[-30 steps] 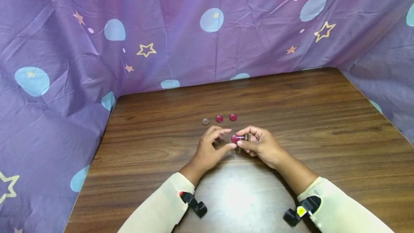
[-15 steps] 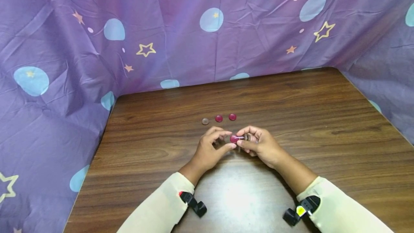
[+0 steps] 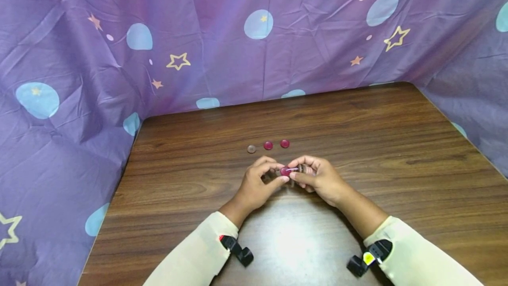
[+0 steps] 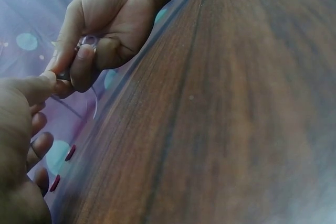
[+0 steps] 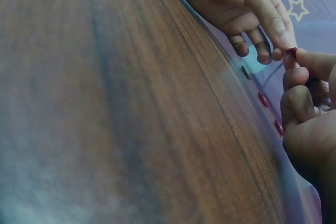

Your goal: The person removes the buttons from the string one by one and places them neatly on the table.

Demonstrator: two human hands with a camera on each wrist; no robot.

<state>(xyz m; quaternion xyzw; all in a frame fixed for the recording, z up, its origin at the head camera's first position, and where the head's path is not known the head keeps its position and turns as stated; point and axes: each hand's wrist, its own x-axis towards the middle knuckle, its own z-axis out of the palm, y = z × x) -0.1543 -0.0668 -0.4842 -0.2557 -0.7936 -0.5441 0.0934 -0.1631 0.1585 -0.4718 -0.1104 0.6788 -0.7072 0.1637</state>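
Observation:
Above the table, the thumb and index finger of my right hand [image 3: 323, 180] pinch a red button [image 3: 285, 171]. My left hand [image 3: 255, 184] meets it from the other side, thumb and index fingertip at the button's edges. In the right wrist view, the red button [image 5: 291, 52] shows as a small dark edge between both hands' fingertips. A brown piece [image 3: 302, 168], perhaps another button, sits among the right fingers. A thin clear cord [image 4: 96, 103] loops below the right hand in the left wrist view; its path through the buttons is hidden.
Beyond the hands, one brown button [image 3: 252, 149] and two red buttons, a middle one [image 3: 268, 145] and a right one [image 3: 285, 143], lie in a row on the wooden table [image 3: 377, 144]. A purple curtain [image 3: 222, 34] with stars surrounds the table's back and sides.
The red button has shifted slightly left, and the left fingertips have closed in from beside it to its edges. The three buttons on the table stay in place.

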